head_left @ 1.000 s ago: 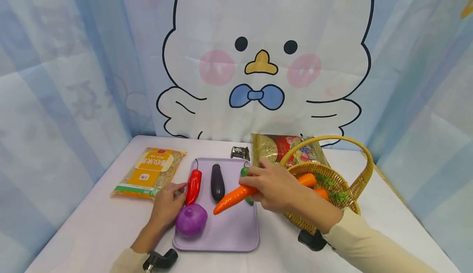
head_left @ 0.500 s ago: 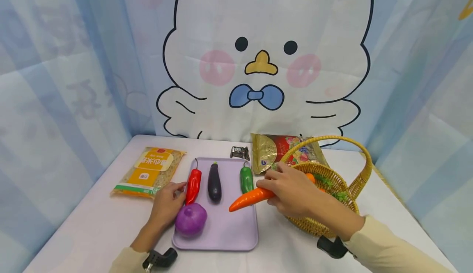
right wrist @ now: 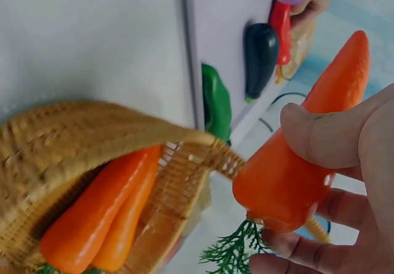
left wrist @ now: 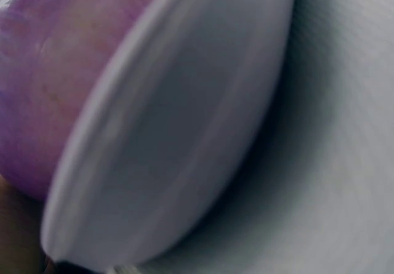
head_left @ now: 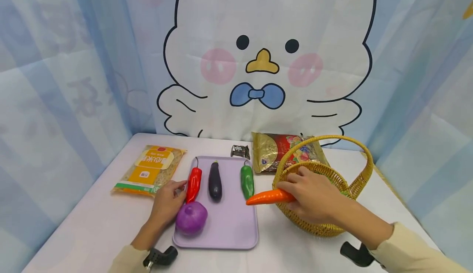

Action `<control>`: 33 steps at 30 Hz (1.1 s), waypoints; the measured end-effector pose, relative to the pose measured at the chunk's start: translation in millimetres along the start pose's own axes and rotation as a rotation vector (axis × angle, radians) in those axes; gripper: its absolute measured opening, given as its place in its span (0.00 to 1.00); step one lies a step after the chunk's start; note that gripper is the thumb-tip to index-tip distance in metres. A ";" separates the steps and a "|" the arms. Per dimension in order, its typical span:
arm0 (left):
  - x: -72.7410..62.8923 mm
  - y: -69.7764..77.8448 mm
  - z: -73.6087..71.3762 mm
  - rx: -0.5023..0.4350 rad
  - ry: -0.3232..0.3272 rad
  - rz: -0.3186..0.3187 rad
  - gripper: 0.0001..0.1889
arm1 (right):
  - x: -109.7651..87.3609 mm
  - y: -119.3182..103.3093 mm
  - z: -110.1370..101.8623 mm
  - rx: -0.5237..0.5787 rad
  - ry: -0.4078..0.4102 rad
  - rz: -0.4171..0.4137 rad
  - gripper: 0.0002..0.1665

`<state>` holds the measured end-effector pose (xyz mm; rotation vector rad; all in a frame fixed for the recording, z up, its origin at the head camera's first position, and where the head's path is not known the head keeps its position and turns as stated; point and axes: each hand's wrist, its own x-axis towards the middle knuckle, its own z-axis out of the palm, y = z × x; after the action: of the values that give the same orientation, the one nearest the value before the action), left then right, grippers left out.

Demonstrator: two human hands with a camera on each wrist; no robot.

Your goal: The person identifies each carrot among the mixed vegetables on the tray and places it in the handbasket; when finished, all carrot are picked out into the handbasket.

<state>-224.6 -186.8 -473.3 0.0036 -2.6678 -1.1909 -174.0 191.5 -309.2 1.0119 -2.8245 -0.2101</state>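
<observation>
My right hand (head_left: pixel 314 195) grips an orange carrot (head_left: pixel 267 198) over the wicker basket (head_left: pixel 323 230), its tip pointing left. In the right wrist view, the thumb lies along the carrot's side and green leaves (right wrist: pixel 231 252) hang from its thick end. More carrots (right wrist: pixel 98 212) lie inside the basket. My left hand (head_left: pixel 168 203) pinches the left rim of the lilac tray (head_left: pixel 233 238), beside a red chili pepper (head_left: pixel 194 184). A purple onion (head_left: pixel 191 218), a dark eggplant (head_left: pixel 214 182) and a green pepper (head_left: pixel 247 180) rest on the tray.
A yellow bag of grain (head_left: pixel 149 170) lies left of the tray. Behind the tray is a small dark packet (head_left: pixel 240 151). A red and gold bag (head_left: pixel 267 152) lies behind the basket, whose tall handle (head_left: pixel 366 170) arches upward. Curtains surround the white table (head_left: pixel 85 232).
My right hand has carried the carrot rightward, away from over the tray to the basket, uncovering the green pepper. The left hand has stayed at the tray's rim.
</observation>
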 end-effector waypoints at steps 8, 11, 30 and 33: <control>-0.3 -0.6 -0.5 0.010 0.008 0.006 0.20 | -9.7 16.6 -0.5 0.033 -0.081 0.117 0.25; -0.2 -0.6 -0.6 0.009 0.010 0.009 0.20 | -13.4 22.5 1.2 0.047 -0.108 0.143 0.25; 0.1 -0.3 0.7 -0.006 0.011 -0.003 0.20 | -28.8 58.6 26.8 0.085 -0.265 0.253 0.17; 0.4 0.1 0.2 -0.004 0.009 -0.001 0.20 | -30.1 62.2 29.7 0.105 -0.293 0.265 0.15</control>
<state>-225.0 -186.6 -473.2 0.0098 -2.6575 -1.1938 -194.6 260.8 -329.8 0.6578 -3.2281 -0.1974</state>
